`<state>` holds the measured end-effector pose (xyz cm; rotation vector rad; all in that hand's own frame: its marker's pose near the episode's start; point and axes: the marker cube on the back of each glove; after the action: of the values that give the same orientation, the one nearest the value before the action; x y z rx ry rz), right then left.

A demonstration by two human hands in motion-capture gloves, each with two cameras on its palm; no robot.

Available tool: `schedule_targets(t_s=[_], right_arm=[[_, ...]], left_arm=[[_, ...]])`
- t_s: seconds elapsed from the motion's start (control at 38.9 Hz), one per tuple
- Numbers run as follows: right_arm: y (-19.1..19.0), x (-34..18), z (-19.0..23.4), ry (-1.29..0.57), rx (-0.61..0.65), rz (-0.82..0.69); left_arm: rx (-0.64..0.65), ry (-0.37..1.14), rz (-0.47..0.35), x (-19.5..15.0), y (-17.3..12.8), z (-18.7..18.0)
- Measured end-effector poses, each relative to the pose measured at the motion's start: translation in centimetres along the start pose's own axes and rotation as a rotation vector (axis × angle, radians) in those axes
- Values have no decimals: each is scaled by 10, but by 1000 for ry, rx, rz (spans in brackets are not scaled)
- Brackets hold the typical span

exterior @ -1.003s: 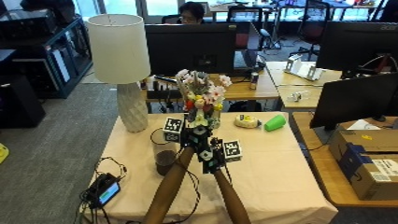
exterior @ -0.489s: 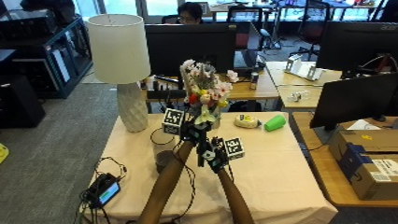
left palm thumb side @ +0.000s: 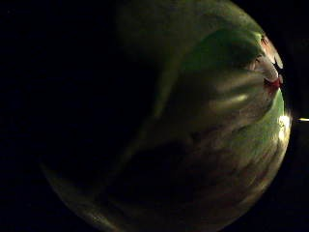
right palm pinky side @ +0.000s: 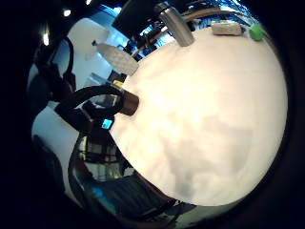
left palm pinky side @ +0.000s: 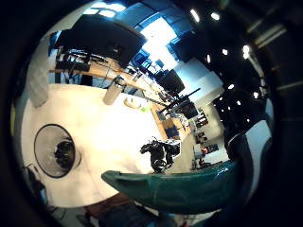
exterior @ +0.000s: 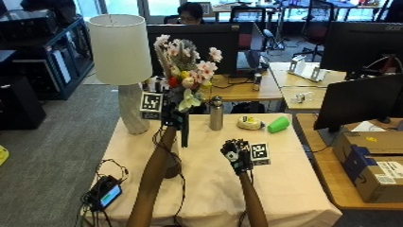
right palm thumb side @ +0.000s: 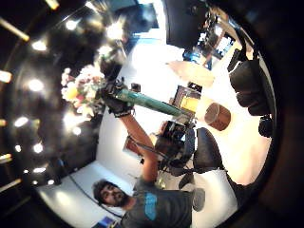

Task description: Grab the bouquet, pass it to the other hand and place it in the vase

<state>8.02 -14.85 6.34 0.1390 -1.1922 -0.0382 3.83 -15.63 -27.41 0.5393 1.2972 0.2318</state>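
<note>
My left hand (exterior: 170,116) grips the bouquet (exterior: 186,66) by its green wrapped stem (exterior: 184,135) and holds it upright, high above the table's left half. The flowers are white, pink, red and yellow. The right thumb side palm view shows that hand (right palm thumb side: 114,97) round the stem (right palm thumb side: 147,102) below the blooms (right palm thumb side: 83,90). My right hand (exterior: 235,152) hovers over the middle of the table, apart from the bouquet, fingers relaxed and holding nothing. The brown vase (exterior: 172,169) stands on the table, partly hidden by my left forearm; its open mouth (left palm pinky side: 57,151) shows below the stem end (left palm pinky side: 180,189).
A white-shaded lamp (exterior: 119,52) stands at the table's back left. Along the back edge are a metal bottle (exterior: 216,113), a pale yellow object (exterior: 250,123) and a green cup (exterior: 277,124). A small device with cables (exterior: 106,191) lies at the front left corner.
Both hands were together on the bouquet's stem. Now the right hand has let go and dropped to the right, while the left hand has lifted the bouquet higher.
</note>
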Motion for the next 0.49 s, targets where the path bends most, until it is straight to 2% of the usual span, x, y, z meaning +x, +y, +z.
schedule_targets(t_s=[0.26, 0.39, 0.49], right_arm=[[5, 14, -34, 61, 59, 59], [5, 17, -37, 51, 72, 78], [4, 22, -36, 58, 71, 72]], left_arm=[[156, -16, -25, 10, -25, -79], [194, 0, -37, 16, -28, -107], [223, -2, -30, 7, -32, -129]])
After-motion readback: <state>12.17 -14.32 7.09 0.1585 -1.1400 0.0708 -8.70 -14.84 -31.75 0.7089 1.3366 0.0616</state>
